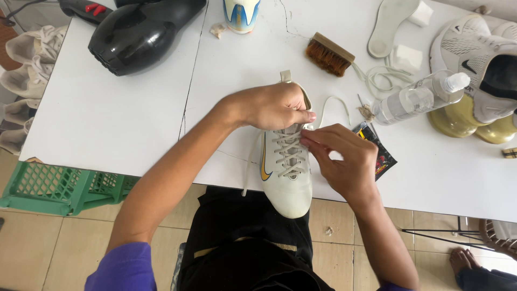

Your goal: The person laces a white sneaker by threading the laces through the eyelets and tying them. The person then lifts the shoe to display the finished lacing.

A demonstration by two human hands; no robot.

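My left hand (272,105) grips the collar of a white football boot (285,172), fingers curled shut on it. My right hand (344,161) pinches the grey lace (285,153) near the top eyelets. Boot lies on the white table (134,118) edge, toe toward me. Brush (328,54), clear bottle (414,99), black sachet (379,151) beyond.

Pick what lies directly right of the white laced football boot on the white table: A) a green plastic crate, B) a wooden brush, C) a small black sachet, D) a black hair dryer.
C: the small black sachet lies flat on the white table just right of the white laced football boot, partly behind the right hand.
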